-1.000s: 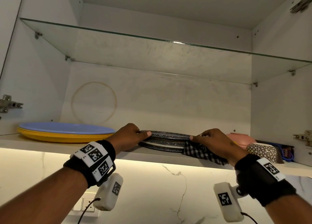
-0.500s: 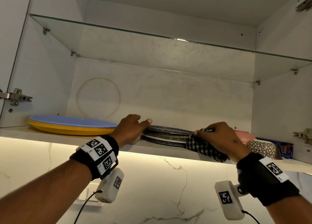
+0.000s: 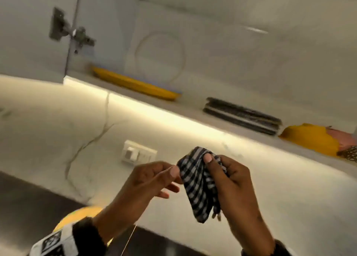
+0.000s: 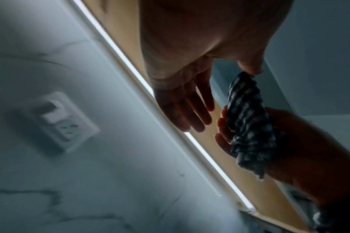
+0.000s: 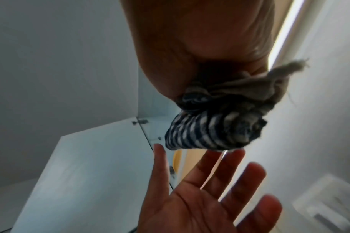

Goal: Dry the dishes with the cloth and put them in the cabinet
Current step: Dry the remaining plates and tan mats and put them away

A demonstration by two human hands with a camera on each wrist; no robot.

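Below the cabinet shelf, my right hand (image 3: 222,170) grips a bunched black-and-white checked cloth (image 3: 199,186), thumb pressed on its top. My left hand (image 3: 172,182) is beside it with fingers straight, and its thumb tip touches the cloth's edge. The left wrist view shows the left hand's fingers (image 4: 190,110) extended next to the cloth (image 4: 247,126). In the right wrist view the cloth (image 5: 210,135) hangs from my right hand above the left hand's flat palm (image 5: 200,197). A stack of dark speckled plates (image 3: 241,114) lies on the cabinet shelf (image 3: 193,109), apart from both hands.
Yellow plates (image 3: 135,83) sit at the shelf's left. A yellow bowl (image 3: 313,138), a pink bowl (image 3: 340,138) and a patterned bowl (image 3: 349,153) stand at its right. A wall socket (image 3: 139,153) is on the marble backsplash, and a door hinge (image 3: 71,33) is at upper left. Something yellow (image 3: 81,215) lies low behind my left wrist.
Both hands have let go of the dark plates and dropped below the shelf. The right hand brought the cloth down with it. The view has swung and tilted.
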